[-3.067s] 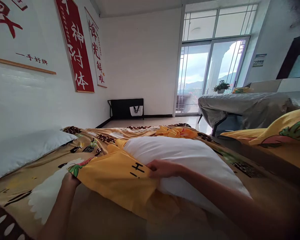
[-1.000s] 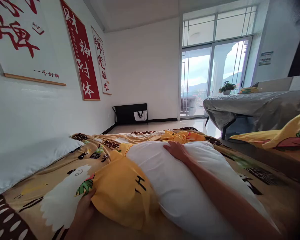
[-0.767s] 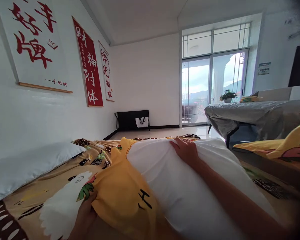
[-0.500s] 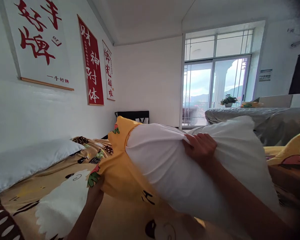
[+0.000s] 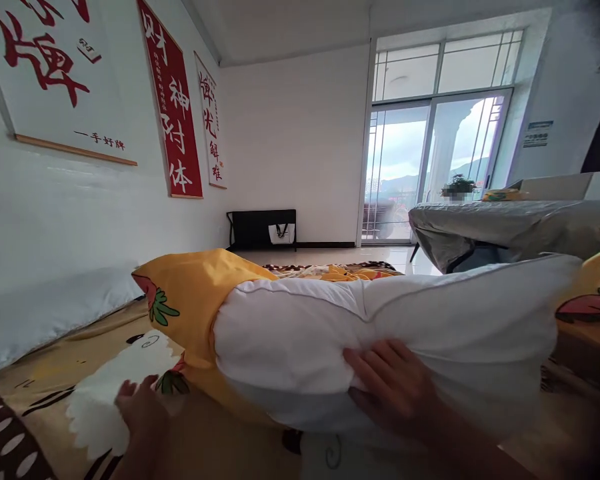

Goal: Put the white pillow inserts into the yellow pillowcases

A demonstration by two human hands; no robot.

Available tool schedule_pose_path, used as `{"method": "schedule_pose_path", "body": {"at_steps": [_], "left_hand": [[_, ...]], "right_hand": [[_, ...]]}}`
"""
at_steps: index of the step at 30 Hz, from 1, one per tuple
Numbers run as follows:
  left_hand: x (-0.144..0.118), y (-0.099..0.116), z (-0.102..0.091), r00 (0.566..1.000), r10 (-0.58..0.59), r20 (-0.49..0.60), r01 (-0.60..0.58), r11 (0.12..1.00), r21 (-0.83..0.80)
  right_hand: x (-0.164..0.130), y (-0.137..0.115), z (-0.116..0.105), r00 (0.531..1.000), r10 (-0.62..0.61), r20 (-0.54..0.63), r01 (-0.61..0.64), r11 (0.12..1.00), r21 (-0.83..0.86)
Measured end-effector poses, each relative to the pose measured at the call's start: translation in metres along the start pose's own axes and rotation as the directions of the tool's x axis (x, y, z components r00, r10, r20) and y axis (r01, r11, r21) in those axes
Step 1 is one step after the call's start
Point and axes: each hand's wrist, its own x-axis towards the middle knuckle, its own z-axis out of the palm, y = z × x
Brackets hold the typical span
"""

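Observation:
A plump white pillow [image 5: 290,340] lies across the bed in front of me. Its left end sits inside a yellow pillowcase [image 5: 195,300] printed with red and green carrots. My right hand [image 5: 400,383] is on the near side of the pillow, fingers curled into the white cloth and thumb below them. My left hand [image 5: 143,407] is just left of the pillowcase's lower carrot corner, its fingers apart and nothing seen in them. Under both lies a tan blanket [image 5: 215,440] with white sheep figures.
Another white pillow [image 5: 70,320] rests against the left wall. A yellow carrot-print cloth [image 5: 595,287] is at the right edge. Farther off stand a black bench [image 5: 250,230] with a white bag [image 5: 283,233] and a covered table [image 5: 505,223] with a potted plant [image 5: 459,188].
The pillow and pillowcase have come down flatter, the covered end shifting left. My left hand has let go of the pillowcase corner and moved left. My right hand has moved lower on the pillow.

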Motion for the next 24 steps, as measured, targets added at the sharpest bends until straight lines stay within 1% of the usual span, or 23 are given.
{"method": "schedule_pose_path", "body": {"at_steps": [1, 2, 3, 4, 5, 6, 7, 8, 9, 10, 11, 12, 13, 15, 16, 17, 19, 21, 23, 24], "left_hand": [[-0.002, 0.006, -0.007, 0.996, 0.001, -0.092, -0.003, 1.0, -0.022], [-0.006, 0.016, -0.014, 0.987, 0.029, -0.159, -0.038, 0.998, -0.059], [-0.011, 0.029, -0.02, 0.978, 0.095, -0.183, -0.112, 0.99, -0.086], [-0.016, 0.045, -0.025, 0.965, 0.212, -0.157, -0.227, 0.97, -0.091], [-0.022, 0.064, -0.028, 0.925, 0.368, -0.091, -0.376, 0.921, -0.099], [-0.027, 0.084, -0.029, 0.853, 0.522, 0.015, -0.52, 0.852, -0.064], [-0.031, 0.105, -0.027, 0.736, 0.668, 0.109, -0.669, 0.743, -0.033], [-0.034, 0.127, -0.022, 0.6, 0.783, 0.164, -0.791, 0.611, -0.022], [-0.035, 0.147, -0.016, 0.471, 0.854, 0.219, -0.875, 0.485, -0.009], [-0.035, 0.165, -0.008, 0.367, 0.893, 0.263, -0.927, 0.375, 0.018], [-0.033, 0.182, 0.002, 0.308, 0.899, 0.31, -0.951, 0.303, 0.066], [-0.031, 0.196, 0.011, 0.292, 0.878, 0.379, -0.956, 0.261, 0.131], [-0.028, 0.208, 0.02, 0.308, 0.832, 0.461, -0.95, 0.24, 0.201], [-0.021, 0.225, 0.036, 0.367, 0.697, 0.616, -0.928, 0.225, 0.298], [-0.018, 0.231, 0.042, 0.385, 0.631, 0.674, -0.922, 0.223, 0.318], [-0.016, 0.235, 0.046, 0.39, 0.58, 0.715, -0.921, 0.223, 0.321], [-0.014, 0.238, 0.052, 0.386, 0.533, 0.753, -0.922, 0.229, 0.311], [-0.014, 0.239, 0.054, 0.392, 0.505, 0.769, -0.92, 0.231, 0.317], [-0.017, 0.238, 0.054, 0.396, 0.487, 0.779, -0.918, 0.229, 0.324], [-0.018, 0.238, 0.054, 0.4, 0.481, 0.781, -0.916, 0.228, 0.329]], "right_hand": [[0.003, 0.0, -0.002, 1.0, -0.003, 0.009, 0.003, 1.0, 0.007], [0.005, 0.0, -0.004, 1.0, -0.009, 0.003, 0.009, 1.0, 0.016], [0.008, 0.0, -0.005, 1.0, -0.01, -0.011, 0.01, 1.0, 0.023], [0.012, 0.001, -0.006, 1.0, -0.009, -0.026, 0.01, 1.0, 0.027], [0.015, 0.001, -0.007, 0.999, -0.008, -0.039, 0.009, 1.0, 0.026], [0.019, 0.001, -0.007, 0.999, -0.009, -0.048, 0.01, 1.0, 0.019], [0.023, 0.001, -0.007, 0.998, -0.014, -0.054, 0.014, 1.0, 0.008], [0.026, 0.002, -0.007, 0.998, -0.02, -0.056, 0.02, 1.0, -0.003], [0.029, 0.001, -0.006, 0.998, -0.025, -0.055, 0.025, 1.0, -0.014], [0.032, 0.001, -0.006, 0.998, -0.03, -0.055, 0.029, 0.999, -0.024], [0.033, 0.001, -0.006, 0.998, -0.032, -0.054, 0.03, 0.999, -0.031], [0.034, 0.001, -0.006, 0.998, -0.032, -0.052, 0.03, 0.999, -0.038], [0.035, 0.0, -0.006, 0.998, -0.031, -0.048, 0.029, 0.999, -0.045], [0.036, 0.001, -0.007, 0.999, -0.037, -0.033, 0.035, 0.998, -0.059], [0.038, 0.002, -0.008, 0.999, -0.047, -0.021, 0.045, 0.997, -0.068], [0.043, 0.003, -0.008, 0.998, -0.055, -0.009, 0.054, 0.995, -0.078], [0.058, 0.006, -0.007, 0.998, -0.046, 0.03, 0.049, 0.993, -0.108], [0.083, 0.008, -0.003, 0.994, -0.013, 0.105, 0.027, 0.991, -0.133], [0.111, 0.008, 0.007, 0.973, 0.026, 0.229, -0.001, 0.994, -0.107], [0.124, 0.008, 0.014, 0.951, 0.037, 0.307, -0.017, 0.998, -0.067]]}}
